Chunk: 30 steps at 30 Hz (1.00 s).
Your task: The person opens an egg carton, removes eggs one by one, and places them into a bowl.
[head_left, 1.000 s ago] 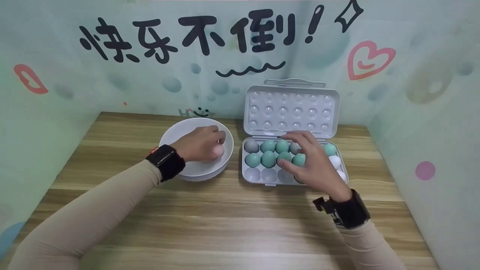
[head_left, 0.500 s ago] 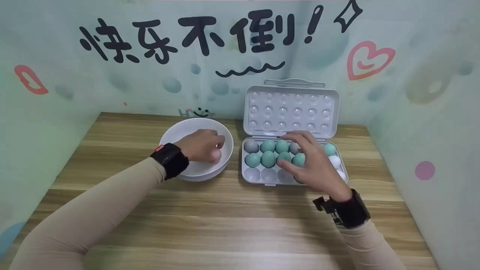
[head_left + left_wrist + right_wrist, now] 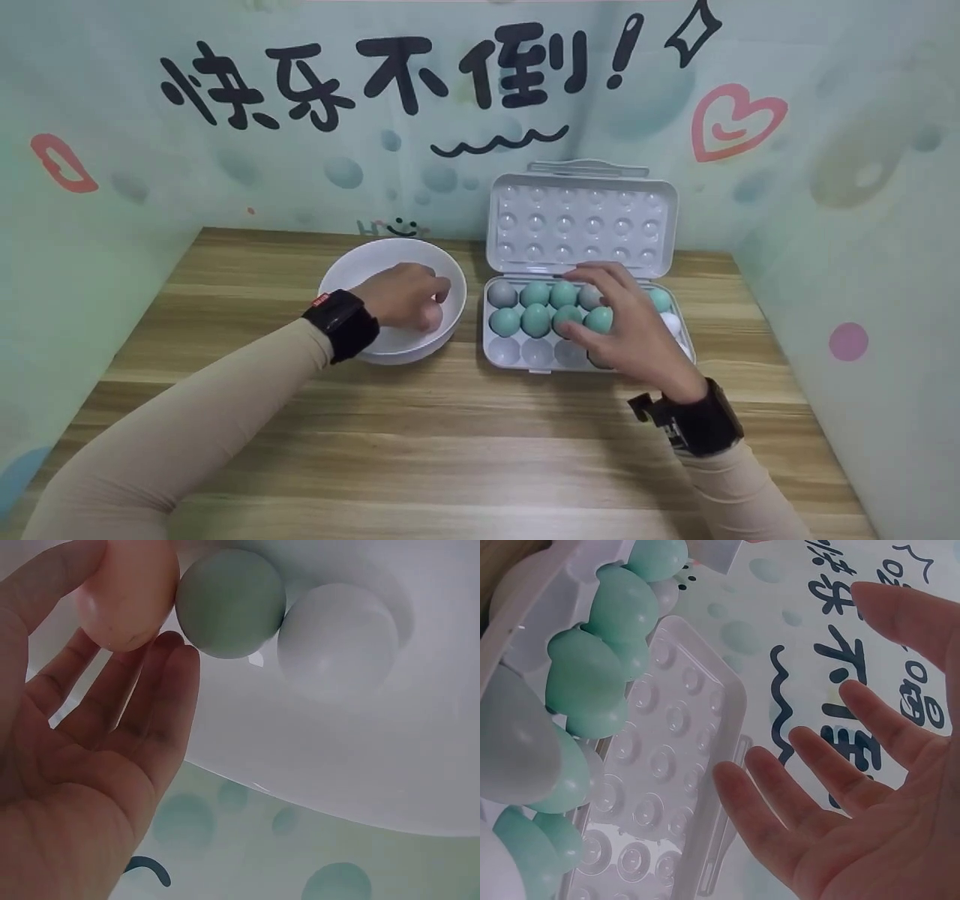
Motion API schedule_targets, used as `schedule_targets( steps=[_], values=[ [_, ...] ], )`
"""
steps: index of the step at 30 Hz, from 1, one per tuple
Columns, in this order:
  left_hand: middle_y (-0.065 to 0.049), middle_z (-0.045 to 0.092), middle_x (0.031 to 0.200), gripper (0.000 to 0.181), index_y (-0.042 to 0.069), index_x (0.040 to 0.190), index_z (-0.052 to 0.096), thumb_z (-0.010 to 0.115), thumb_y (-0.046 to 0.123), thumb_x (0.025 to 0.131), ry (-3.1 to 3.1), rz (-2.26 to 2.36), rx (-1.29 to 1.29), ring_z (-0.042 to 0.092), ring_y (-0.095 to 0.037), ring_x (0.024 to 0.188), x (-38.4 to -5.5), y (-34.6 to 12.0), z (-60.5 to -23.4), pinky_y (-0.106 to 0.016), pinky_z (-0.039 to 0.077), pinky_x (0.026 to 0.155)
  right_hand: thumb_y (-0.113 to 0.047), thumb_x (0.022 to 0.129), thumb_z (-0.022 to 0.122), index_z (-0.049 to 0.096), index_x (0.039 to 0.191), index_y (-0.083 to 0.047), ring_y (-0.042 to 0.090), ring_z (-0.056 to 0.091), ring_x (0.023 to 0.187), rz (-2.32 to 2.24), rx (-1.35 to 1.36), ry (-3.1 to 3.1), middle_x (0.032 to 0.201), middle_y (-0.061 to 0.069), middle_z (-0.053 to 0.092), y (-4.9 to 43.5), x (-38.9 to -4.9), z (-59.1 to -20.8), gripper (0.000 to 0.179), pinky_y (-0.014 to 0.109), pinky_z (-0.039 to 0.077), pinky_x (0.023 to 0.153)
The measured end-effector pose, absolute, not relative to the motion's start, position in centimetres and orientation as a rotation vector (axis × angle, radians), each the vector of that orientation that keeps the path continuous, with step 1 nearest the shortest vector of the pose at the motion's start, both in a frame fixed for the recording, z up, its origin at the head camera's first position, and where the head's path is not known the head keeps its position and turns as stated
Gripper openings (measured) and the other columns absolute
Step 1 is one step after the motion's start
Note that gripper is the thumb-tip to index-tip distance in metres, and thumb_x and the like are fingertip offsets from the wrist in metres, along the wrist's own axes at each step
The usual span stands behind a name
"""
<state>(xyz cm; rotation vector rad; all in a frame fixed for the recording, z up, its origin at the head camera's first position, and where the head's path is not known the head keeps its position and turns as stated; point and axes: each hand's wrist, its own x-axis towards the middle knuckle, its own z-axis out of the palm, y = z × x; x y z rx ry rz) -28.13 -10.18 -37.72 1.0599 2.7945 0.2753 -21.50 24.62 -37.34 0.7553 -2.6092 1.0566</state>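
Observation:
My left hand [image 3: 397, 295] reaches down into a white bowl [image 3: 349, 271]. Its thumb and fingertips pinch a pinkish-brown egg [image 3: 129, 596]. In the left wrist view a pale green egg [image 3: 231, 604] lies against that egg, with a white egg [image 3: 337, 641] beside it on the bowl's white inside. Over the right part of a grey egg box [image 3: 499, 360] hovers my right hand [image 3: 634, 330], fingers spread and holding nothing. Green eggs [image 3: 536, 320] and a few grey and white ones fill the back rows; the right hand hides some hollows.
Upright behind the eggs stands the box's dimpled lid [image 3: 581, 225]. Hollows in the front left row [image 3: 537, 351] hold no eggs. The wooden table [image 3: 450, 450] runs back to a printed cloth wall [image 3: 300, 180], with more cloth on both sides.
My left hand has lowered the pinkish-brown egg slightly, shifting it a little to the left inside the bowl. The right hand keeps its place over the box.

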Motion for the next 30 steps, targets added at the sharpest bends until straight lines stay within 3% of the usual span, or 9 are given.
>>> schedule_targets(
  steps=[8,12,18,23,30],
  values=[
    [-0.019,0.069,0.11,0.037,0.004,0.123,0.07,0.081,0.009,0.088,2.813,0.34,1.008,0.06,-0.033,0.098,-27.3,-10.1,-35.7,-0.047,0.053,0.097,-0.015,0.084,0.091,0.064,0.141,-0.015,0.027,0.054,0.135,0.963,0.736,-2.643,0.146,0.005,0.055,25.4,-21.8,-37.1,0.063,0.053,0.053,0.104],
    [-0.017,0.067,0.126,0.041,0.007,0.132,0.067,0.08,0.02,0.095,2.866,0.427,0.995,0.061,-0.034,0.112,-26.4,-9.9,-34.6,-0.049,0.051,0.103,-0.015,0.083,0.091,0.063,0.144,-0.016,0.033,0.049,0.142,0.911,0.74,-2.682,0.153,0.01,0.051,26.0,-21.8,-36.9,0.067,0.058,0.045,0.113],
    [-0.011,0.057,0.148,0.053,0.016,0.144,0.06,0.078,0.034,0.097,2.954,0.559,1.026,0.053,-0.032,0.137,-24.4,-9.0,-34.0,-0.05,0.045,0.116,-0.014,0.083,0.09,0.06,0.147,-0.015,0.041,0.045,0.143,0.838,0.735,-2.771,0.158,0.017,0.044,27.1,-21.7,-36.8,0.071,0.066,0.043,0.112],
    [-0.011,0.046,0.162,0.065,0.019,0.152,0.054,0.08,0.038,0.096,2.974,0.679,1.078,0.045,-0.031,0.147,-23.0,-7.9,-34.3,-0.049,0.04,0.121,-0.012,0.081,0.089,0.063,0.143,-0.01,0.042,0.051,0.134,0.781,0.748,-2.796,0.15,0.02,0.049,27.5,-21.9,-37.0,0.067,0.063,0.047,0.108],
    [-0.01,0.043,0.165,0.071,0.017,0.154,0.053,0.082,0.041,0.094,3.001,0.854,1.206,0.042,-0.029,0.15,-21.9,-6.0,-35.6,-0.045,0.041,0.121,-0.007,0.077,0.089,0.067,0.134,-0.008,0.039,0.053,0.127,0.694,0.773,-2.82,0.135,0.017,0.055,27.6,-21.9,-37.3,0.061,0.057,0.048,0.102]
  ],
)
